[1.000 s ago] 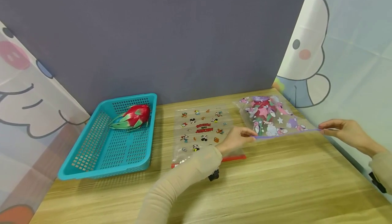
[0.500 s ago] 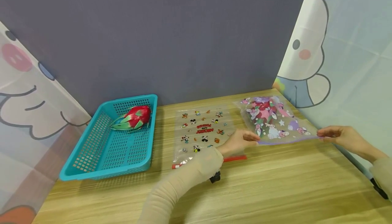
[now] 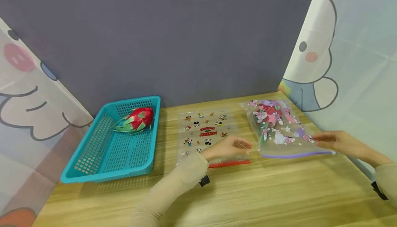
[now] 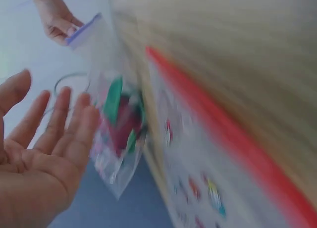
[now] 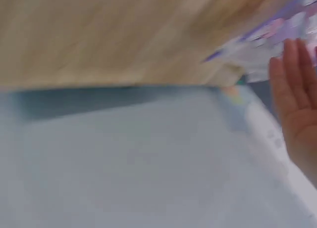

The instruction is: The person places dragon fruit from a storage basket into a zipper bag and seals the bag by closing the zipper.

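A clear cartoon-print bag with a purple zip strip lies flat on the wooden table; it holds a red and green dragon fruit. My right hand rests with straight fingers on the bag's right edge, and the right wrist view shows those fingers flat. My left hand is open and holds nothing, just left of that bag, over an empty clear bag with a red zip strip. The left wrist view shows its bare palm beside the filled bag.
A teal plastic basket stands at the left with a second dragon fruit in its far corner. A dark panel closes the back, and cartoon-print curtains hang on both sides. Bare tabletop lies in front of the bags.
The purple-zip bag, held up stretched between both hands, now lies on the table. My left hand has let go and drawn left; my right hand's pinch has opened.
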Demonstrator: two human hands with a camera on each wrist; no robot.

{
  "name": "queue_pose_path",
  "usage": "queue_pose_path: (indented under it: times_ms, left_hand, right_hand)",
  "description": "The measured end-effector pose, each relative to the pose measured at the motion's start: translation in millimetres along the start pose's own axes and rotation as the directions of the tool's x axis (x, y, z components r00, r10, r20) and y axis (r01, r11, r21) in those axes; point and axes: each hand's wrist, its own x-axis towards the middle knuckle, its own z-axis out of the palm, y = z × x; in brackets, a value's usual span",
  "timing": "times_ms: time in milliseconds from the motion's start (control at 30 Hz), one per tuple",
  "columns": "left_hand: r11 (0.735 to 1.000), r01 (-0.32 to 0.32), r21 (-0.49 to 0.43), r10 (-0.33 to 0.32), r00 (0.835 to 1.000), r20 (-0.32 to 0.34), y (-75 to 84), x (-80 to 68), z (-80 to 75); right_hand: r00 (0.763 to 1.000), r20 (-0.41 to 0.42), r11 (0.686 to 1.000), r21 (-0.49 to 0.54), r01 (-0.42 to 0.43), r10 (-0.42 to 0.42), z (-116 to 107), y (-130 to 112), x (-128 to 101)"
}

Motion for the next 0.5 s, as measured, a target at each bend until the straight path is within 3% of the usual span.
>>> queue_pose_path:
  times_ms: [133, 300, 400, 500]
  left_hand:
    - [0.996, 0.011, 0.092, -0.004, 0.997, -0.075, -5.0, -27.5, -20.9]
    - [0.999, 0.031, 0.023, -0.025, 0.967, -0.252, -12.3, -61.2, -40.8]
    - [0.998, 0.038, -0.044, -0.052, 0.928, -0.369, -18.7, -81.8, -45.9]
    - [0.993, 0.036, -0.111, -0.085, 0.873, -0.481, -23.7, -100.2, -48.4]
  right_hand:
    - [0.995, -0.051, 0.997, -0.007, 0.083, -0.083, 5.3, -26.4, 18.1]
    - [0.978, -0.122, 0.985, 0.009, 0.171, -0.168, 9.9, -65.5, 41.6]
    - [0.958, -0.176, 0.971, 0.032, 0.235, -0.226, 20.3, -92.5, 56.6]
    - [0.923, -0.236, 0.943, 0.061, 0.326, -0.304, 42.6, -120.7, 70.8]
